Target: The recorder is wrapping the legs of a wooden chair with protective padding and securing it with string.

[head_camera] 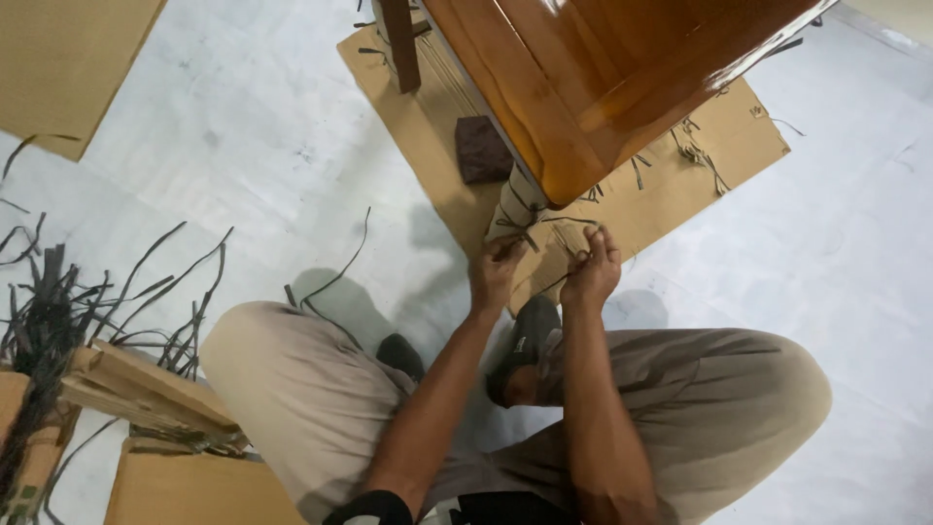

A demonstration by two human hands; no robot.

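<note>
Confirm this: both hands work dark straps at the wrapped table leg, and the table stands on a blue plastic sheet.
Not quite. In the head view both hands, left and right, work dark straps at the wrapped leg, but the table stands on brown cardboard, not blue plastic.

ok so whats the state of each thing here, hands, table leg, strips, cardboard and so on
left hand: pinching a dark strip at the wrapped leg
right hand: gripping thin dark strips
glossy brown wooden table: standing on cardboard
paper-wrapped table leg: bound with dark strips
flat brown cardboard sheet: lying on the floor, littered with strip offcuts
dark square block: lying on the cardboard
bundle of dark strips: loose, splayed on the floor
</note>
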